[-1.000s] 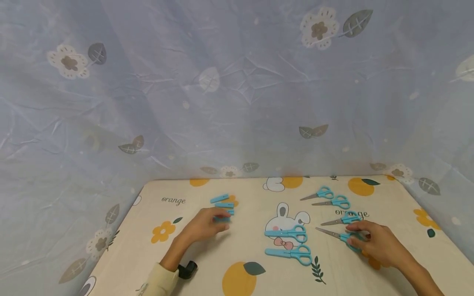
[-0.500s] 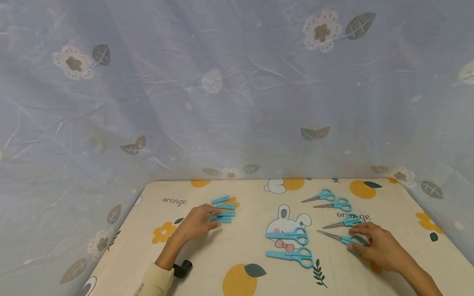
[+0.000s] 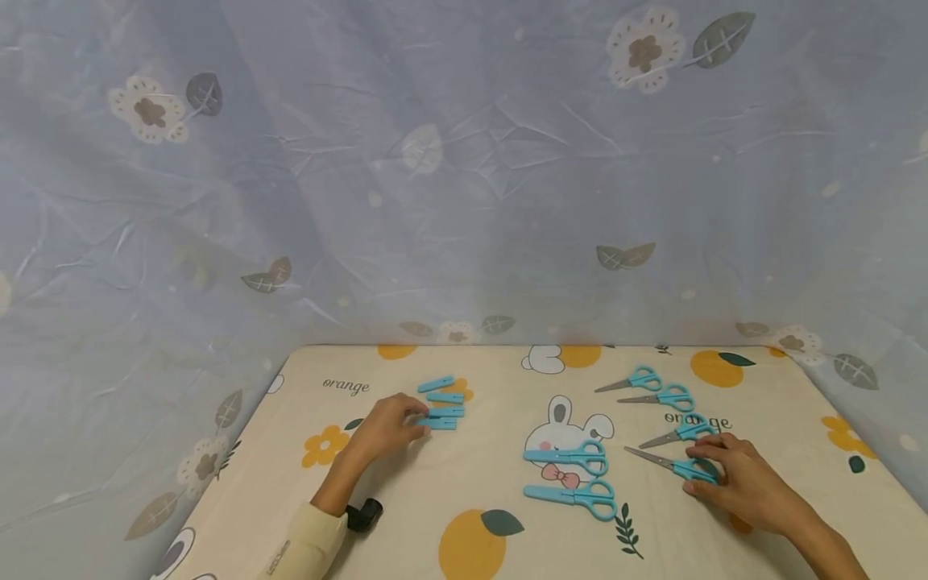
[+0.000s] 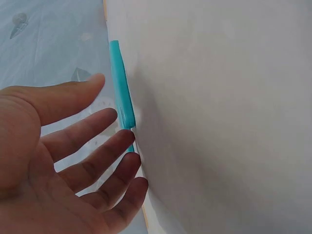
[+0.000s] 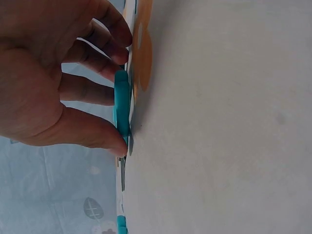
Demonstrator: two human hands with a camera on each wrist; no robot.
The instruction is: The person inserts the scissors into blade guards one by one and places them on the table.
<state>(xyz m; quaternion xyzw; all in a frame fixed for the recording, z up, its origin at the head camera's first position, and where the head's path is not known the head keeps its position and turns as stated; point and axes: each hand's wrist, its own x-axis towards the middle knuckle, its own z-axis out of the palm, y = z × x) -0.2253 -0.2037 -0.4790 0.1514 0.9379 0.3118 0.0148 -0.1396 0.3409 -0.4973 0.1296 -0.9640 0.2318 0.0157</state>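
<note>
Several light-blue blade covers [image 3: 445, 412] lie in a loose stack of rows at the left of the table. My left hand [image 3: 387, 428] is beside the nearest ones, its fingers spread and loosely bent, holding nothing; a cover [image 4: 123, 87] shows just past the fingertips in the left wrist view. Over at the right, my right hand [image 3: 739, 479] has thumb and fingers at the blue handle of the nearest pair of scissors [image 3: 677, 466], pinching it, as the scissors handle [image 5: 122, 105] between them shows in the right wrist view. Its bare metal blades point left.
Several more bare-bladed scissors [image 3: 677, 432] lie farther back on the right. Two pairs with covers on their blades, a back pair [image 3: 573, 457] and a front pair [image 3: 573, 494], lie mid-table. A patterned cloth [image 3: 391, 499] covers the table; a curtain [image 3: 464, 201] hangs behind.
My left hand has drawn back a little to the left from over the covers, exposing the nearest ones. The right hand stays at the same scissors, which have hardly moved.
</note>
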